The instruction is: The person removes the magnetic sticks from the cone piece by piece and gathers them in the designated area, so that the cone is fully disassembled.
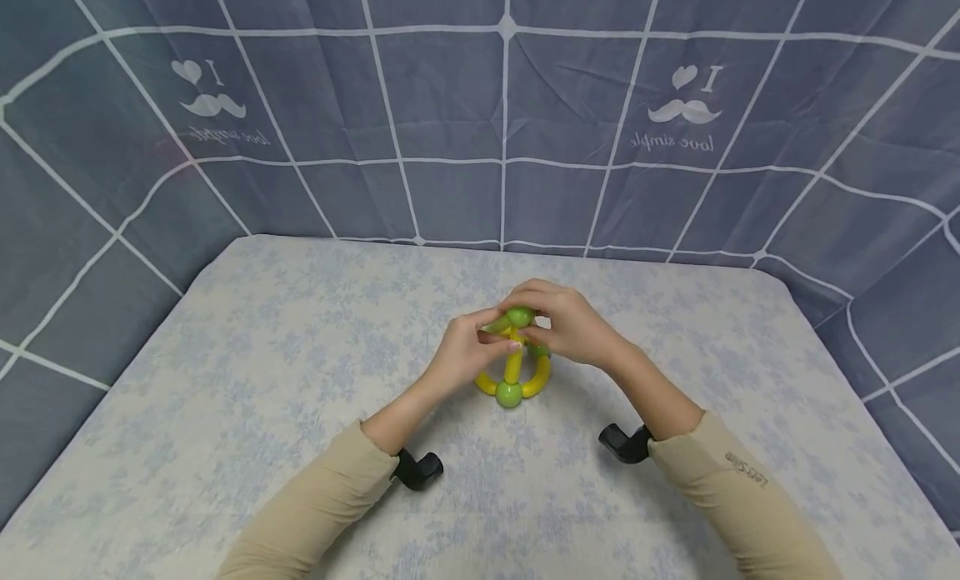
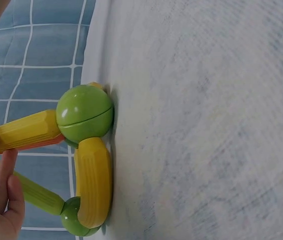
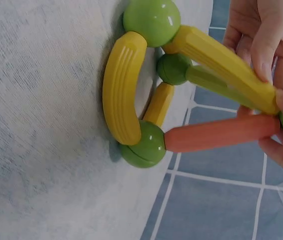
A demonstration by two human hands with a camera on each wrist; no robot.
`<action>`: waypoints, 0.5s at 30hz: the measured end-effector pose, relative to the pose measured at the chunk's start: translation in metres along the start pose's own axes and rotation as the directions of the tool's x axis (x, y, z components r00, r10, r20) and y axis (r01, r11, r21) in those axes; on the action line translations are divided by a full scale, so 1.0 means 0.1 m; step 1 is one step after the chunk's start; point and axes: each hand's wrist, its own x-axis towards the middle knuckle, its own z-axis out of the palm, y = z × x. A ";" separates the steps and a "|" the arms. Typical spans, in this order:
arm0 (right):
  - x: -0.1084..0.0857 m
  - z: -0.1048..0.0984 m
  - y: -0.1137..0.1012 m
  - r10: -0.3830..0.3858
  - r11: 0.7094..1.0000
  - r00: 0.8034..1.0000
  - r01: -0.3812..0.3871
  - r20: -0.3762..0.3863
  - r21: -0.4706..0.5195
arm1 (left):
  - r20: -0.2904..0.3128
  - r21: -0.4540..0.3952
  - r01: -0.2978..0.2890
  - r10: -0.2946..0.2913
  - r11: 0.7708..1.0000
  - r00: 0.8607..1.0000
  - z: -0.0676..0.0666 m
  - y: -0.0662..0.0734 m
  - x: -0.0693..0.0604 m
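Observation:
A toy frame of rods and balls stands on the table between both hands. Its base is a ring of curved yellow rods (image 3: 119, 90) joined by green balls (image 2: 85, 114). A straight yellow rod (image 1: 513, 367), an orange-red rod (image 3: 219, 133) and a green rod (image 2: 39, 192) slope up from the base and converge near the top. There my right hand (image 1: 570, 320) grips a green ball (image 1: 520, 317) from above. My left hand (image 1: 459, 351) pinches the straight yellow rod near its upper end, thumb in front. Fingers partly hide the joints at the top.
The table (image 1: 337, 313) has a pale cloth with a blue floral pattern. Behind and beside it hangs a blue-grey curtain (image 1: 450, 97) with white grid lines. A black wrist mount (image 1: 418, 470) sticks out below the left wrist, and another black mount (image 1: 626, 444) below the right.

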 end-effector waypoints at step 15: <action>-0.06 -0.01 0.08 0.161 0.956 0.984 -0.136 -0.076 0.259 | 0.060 -0.014 0.092 -0.091 0.996 0.994 -0.04 0.09 0.02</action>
